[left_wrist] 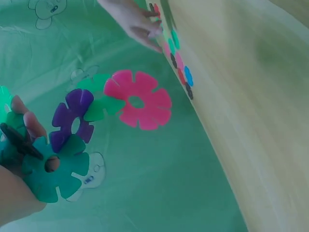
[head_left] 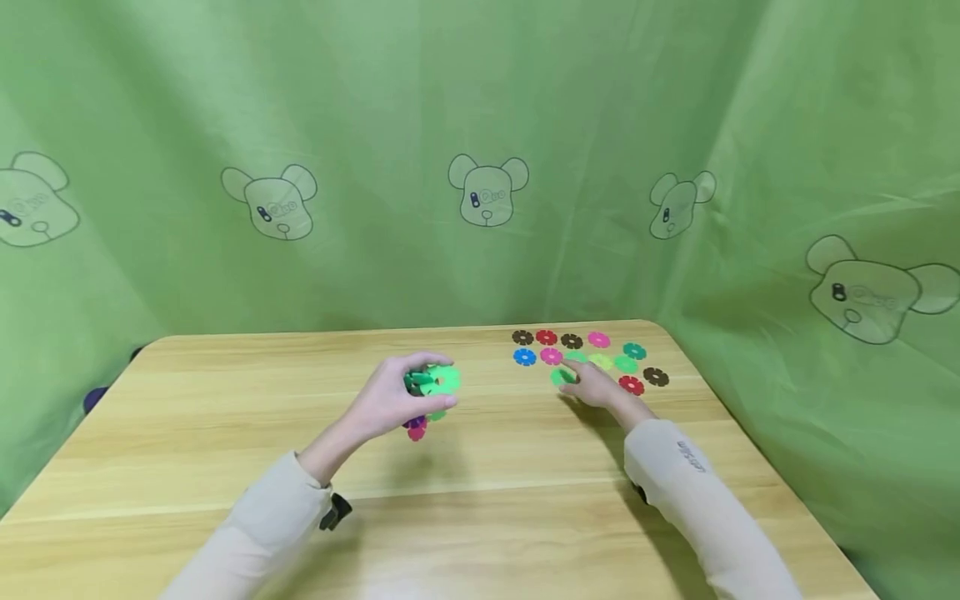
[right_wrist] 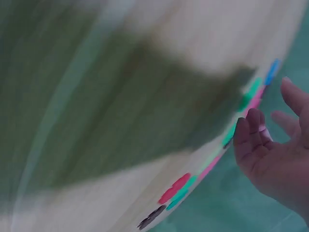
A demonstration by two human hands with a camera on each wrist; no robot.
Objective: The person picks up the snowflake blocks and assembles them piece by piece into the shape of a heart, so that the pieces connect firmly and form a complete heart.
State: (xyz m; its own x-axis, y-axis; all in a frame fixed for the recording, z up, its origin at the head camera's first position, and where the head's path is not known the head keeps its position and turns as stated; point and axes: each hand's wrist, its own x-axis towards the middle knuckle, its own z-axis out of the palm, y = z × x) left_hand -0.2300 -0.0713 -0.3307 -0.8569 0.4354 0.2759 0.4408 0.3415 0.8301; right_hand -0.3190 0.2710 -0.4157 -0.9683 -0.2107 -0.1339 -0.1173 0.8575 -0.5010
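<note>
My left hand point(head_left: 388, 395) grips a chain of joined plastic snowflake discs above the table. A light green disc point(head_left: 446, 380) shows between its thumb and fingers. In the left wrist view, a teal disc point(left_wrist: 55, 174), a purple disc point(left_wrist: 65, 121) and a pink disc point(left_wrist: 140, 99) belong to that chain. My right hand point(head_left: 596, 386) hovers over loose discs at the far right, its fingers relaxed and apart. Nearest its fingertips lies a green disc point(head_left: 562, 377). The right wrist view shows this hand point(right_wrist: 273, 159) with nothing in its grasp.
Several loose discs lie flat near the table's far right corner, among them a blue disc point(head_left: 525, 357), a red disc point(head_left: 632, 385) and a brown disc point(head_left: 656, 377). A green curtain point(head_left: 390, 275) with bear faces hangs behind the wooden table point(head_left: 525, 517).
</note>
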